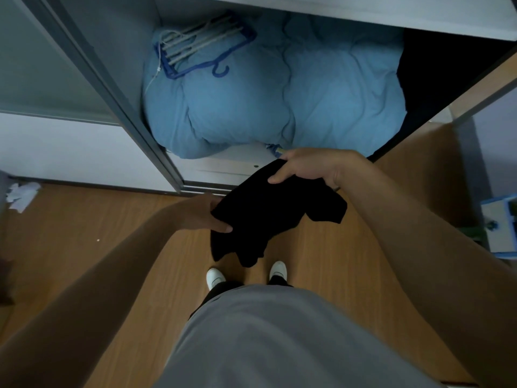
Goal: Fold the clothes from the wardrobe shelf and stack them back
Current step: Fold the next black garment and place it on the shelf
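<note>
A black garment hangs crumpled in the air above the wooden floor, in front of the open wardrobe. My left hand grips its left edge, fingers curled round the cloth. My right hand holds its upper right part from above, thumb on top and fingers underneath. A sleeve hangs loose to the right and the lower hem dangles just above my shoes. The white wardrobe shelf edge shows at the top of the view.
A bulky light-blue duvet fills the wardrobe bottom, with a blue hanger rack lying on it. A dark item sits at its right. Crumpled paper lies on the floor left; a blue-white box stands right.
</note>
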